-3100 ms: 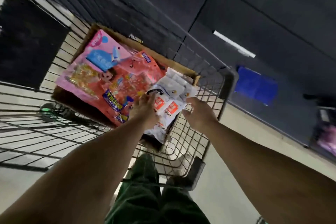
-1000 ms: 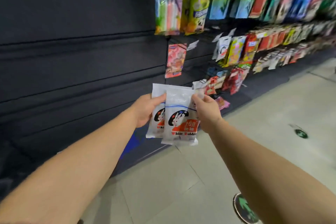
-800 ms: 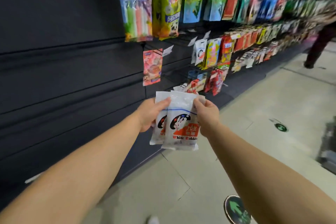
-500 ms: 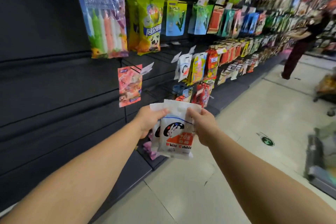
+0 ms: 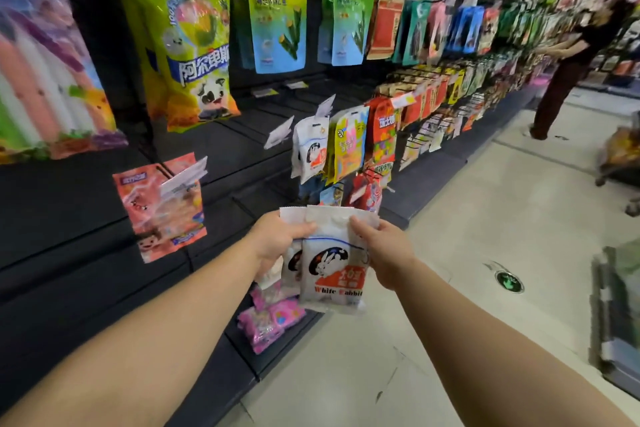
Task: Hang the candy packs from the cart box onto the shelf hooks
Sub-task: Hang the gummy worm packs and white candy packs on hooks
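I hold a small stack of white White Rabbit candy packs (image 5: 330, 270) upright in front of me. My left hand (image 5: 277, 239) grips the stack's upper left edge, thumb on the front. My right hand (image 5: 381, 250) pinches the front pack's upper right corner. Ahead, just beyond the packs, the same white packs (image 5: 310, 149) hang on a hook of the dark shelf wall (image 5: 69, 218). The cart box is out of view.
Hanging packs fill the shelf: a pink pack (image 5: 162, 208) at left, a green bag (image 5: 187, 45) above, pink packs (image 5: 270, 319) on the bottom ledge. A person (image 5: 571, 55) stands far right. A cart's edge (image 5: 616, 315) shows at right on the tiled floor (image 5: 450, 253).
I lifted the white packs out of the cart box and turned to the shelf. Over the last second I moved closer along the shelf, both hands keeping hold of the stack.
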The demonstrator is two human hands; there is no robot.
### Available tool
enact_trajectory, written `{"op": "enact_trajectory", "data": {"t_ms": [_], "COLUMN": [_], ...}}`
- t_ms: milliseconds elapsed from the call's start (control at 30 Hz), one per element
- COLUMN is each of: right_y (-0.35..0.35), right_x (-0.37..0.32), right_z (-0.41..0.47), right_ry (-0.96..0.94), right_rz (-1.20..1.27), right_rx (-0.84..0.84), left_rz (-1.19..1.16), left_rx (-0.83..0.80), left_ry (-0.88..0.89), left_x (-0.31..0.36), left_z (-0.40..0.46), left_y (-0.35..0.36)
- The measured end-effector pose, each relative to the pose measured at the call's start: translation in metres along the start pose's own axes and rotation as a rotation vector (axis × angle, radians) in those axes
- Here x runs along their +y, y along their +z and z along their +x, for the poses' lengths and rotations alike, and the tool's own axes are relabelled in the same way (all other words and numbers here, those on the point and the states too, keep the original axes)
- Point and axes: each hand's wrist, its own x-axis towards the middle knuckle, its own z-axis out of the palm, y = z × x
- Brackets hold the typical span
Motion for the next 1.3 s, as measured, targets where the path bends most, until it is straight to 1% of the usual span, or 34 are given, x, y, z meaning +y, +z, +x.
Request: {"op": "enact_trajectory", "data": {"t_ms": [100, 267, 433, 567, 667, 800, 933, 1067, 1200, 1300], "right_y": [-0.025, -0.070, -0.076, -0.052, -0.031, -0.004, 0.015, 0.038, 0.053, 0.058], "right_x": [-0.009, -0.041, -0.069, -0.066, -0.067, -0.073, -0.095, -0.106, -0.114, -0.115], "right_z": [0.051, 0.128, 0.185, 0.212, 0.233, 0.274, 0.311, 0.333, 0.348, 0.360], "right_ry": [0.020, 0.017, 0.016, 0.029, 0.054, 0.040, 0.019, -0.057, -0.033, -0.050], "right_rz": [-0.035, -0.133, -0.166, -0.170, -0.168, -0.150, -0.202, -0.258, -0.232, -0.231], "right_rx": [-0.062, -0.194, -0.366, -0.391, -0.388, -0.365, -0.402, -0.413, -0.416, -0.406], "left_rz": [0.004, -0.120, -0.223, -0.193, -0.183, -0.245, -0.245, -0.259, -0.281, -0.273], "left_rx": [0.054, 0.167, 0.320, 0.470, 0.519, 0.609, 0.649, 0.696, 0.696, 0.690], "left_ry": [-0.013, -0.075, -0.075, -0.070, -0.063, -0.058, -0.051, -0.069, -0.091, -0.099], "left_x": [0.005, 0.015, 0.026, 0.028, 0.027, 0.026, 0.023, 0.020, 0.021, 0.020], "left_z": [0.037, 0.088, 0.116, 0.134, 0.153, 0.185, 0.212, 0.219, 0.218, 0.222], "left_y": [0.026, 0.077, 0.098, 0.084, 0.067, 0.032, 0.001, -0.020, -0.022, -0.016]}}
